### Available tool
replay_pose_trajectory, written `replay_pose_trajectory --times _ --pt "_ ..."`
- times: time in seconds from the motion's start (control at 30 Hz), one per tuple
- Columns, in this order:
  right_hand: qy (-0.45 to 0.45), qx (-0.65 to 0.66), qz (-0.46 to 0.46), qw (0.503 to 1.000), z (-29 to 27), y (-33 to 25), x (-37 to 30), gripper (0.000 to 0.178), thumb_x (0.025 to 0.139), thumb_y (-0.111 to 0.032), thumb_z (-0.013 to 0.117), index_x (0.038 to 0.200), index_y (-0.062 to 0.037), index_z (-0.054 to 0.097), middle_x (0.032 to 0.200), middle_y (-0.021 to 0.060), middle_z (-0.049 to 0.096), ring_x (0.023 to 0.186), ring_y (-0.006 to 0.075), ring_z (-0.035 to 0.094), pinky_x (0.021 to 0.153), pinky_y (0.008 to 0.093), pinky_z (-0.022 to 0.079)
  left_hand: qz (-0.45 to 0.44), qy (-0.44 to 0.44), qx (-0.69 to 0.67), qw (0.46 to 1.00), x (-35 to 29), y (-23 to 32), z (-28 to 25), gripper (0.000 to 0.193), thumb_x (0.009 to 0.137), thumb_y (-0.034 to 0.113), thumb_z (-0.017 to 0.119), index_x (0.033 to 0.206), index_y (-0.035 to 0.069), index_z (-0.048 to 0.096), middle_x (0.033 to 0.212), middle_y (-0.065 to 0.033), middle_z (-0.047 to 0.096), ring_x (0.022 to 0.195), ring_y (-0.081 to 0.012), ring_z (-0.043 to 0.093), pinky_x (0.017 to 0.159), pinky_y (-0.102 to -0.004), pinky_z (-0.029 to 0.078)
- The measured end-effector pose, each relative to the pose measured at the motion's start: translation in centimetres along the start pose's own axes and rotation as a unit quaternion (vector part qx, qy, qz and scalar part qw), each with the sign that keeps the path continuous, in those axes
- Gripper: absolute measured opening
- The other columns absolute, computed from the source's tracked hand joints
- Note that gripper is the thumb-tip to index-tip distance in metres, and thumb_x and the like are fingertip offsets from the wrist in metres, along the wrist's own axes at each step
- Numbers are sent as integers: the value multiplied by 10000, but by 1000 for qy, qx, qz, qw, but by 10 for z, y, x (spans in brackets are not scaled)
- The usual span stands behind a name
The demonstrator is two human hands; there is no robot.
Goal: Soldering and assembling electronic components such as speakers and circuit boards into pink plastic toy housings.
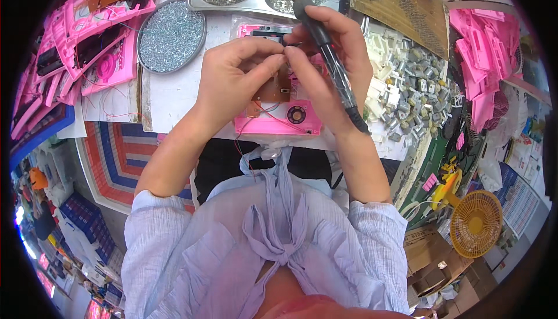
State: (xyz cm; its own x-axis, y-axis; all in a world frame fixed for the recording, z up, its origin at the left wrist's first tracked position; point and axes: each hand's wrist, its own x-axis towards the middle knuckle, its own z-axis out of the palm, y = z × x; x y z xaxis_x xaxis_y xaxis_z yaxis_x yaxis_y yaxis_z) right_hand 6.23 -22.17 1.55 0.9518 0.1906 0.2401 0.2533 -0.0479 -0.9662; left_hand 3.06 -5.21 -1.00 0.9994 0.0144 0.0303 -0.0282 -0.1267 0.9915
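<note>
My left hand [232, 77] is closed in a pinch over the middle of a pink plastic casing [279, 126], its thumb and forefinger meeting on something too small to make out. My right hand [340, 57] grips a long black pen-shaped tool [317, 28] with a tapered end pointing away from me; its thumb reaches the left fingertips. Under the hands lies a brown circuit board [273, 93] on the casing, with thin red and dark wires. A round black part [297, 114] sits at the casing's near right. My fingers cover the casing's middle.
A round dish [171, 37] of small screws stands left. Metal trays [270, 2] of small metal parts lie beyond. White and grey parts [407, 86] are heaped right, beside brown cardboard [401, 11]. Pink casings [104, 45] pile up on both sides. A yellow fan [476, 224] stands lower right.
</note>
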Motion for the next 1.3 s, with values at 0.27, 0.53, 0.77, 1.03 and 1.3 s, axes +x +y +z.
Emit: replay_pose_trajectory --times 0.27,0.53,0.77,1.03,1.3 --pt "10 -63 -35 997 4 9 -6 480 833 29 738 1282 -85 611 1022 103 700 896 187 714 806 305 565 73 13 120 990 5 2 -1 124 863 64 770 967 0 746 835 -95 733 692 -146 717 624 -284 565" --pt "19 -100 -62 993 3 19 -5 456 832 57 722 1256 -79 628 1053 107 688 884 214 707 781 308 556 84 -9 148 985 9 3 -7 151 850 101 797 958 6 752 843 -101 734 666 -168 701 618 -281 552" --pt "24 -124 -75 989 3 19 -8 453 809 65 728 1230 -76 641 1045 115 677 876 239 684 760 313 550 114 -18 101 988 12 -1 -11 123 867 96 778 937 0 745 879 -106 720 761 -176 690 698 -293 541" --pt "61 -189 -146 969 -30 9 -21 449 767 14 821 1184 -27 657 957 92 666 796 188 638 731 284 510 99 -32 185 977 16 10 -7 118 797 96 757 853 6 704 972 -95 601 784 -212 634 716 -329 529" --pt "45 -117 -112 986 -63 -4 -48 331 796 -19 816 1067 22 632 832 94 660 698 147 579 640 256 446 65 -31 213 974 17 16 -4 97 799 86 733 831 3 693 984 -119 601 791 -216 650 720 -337 538"
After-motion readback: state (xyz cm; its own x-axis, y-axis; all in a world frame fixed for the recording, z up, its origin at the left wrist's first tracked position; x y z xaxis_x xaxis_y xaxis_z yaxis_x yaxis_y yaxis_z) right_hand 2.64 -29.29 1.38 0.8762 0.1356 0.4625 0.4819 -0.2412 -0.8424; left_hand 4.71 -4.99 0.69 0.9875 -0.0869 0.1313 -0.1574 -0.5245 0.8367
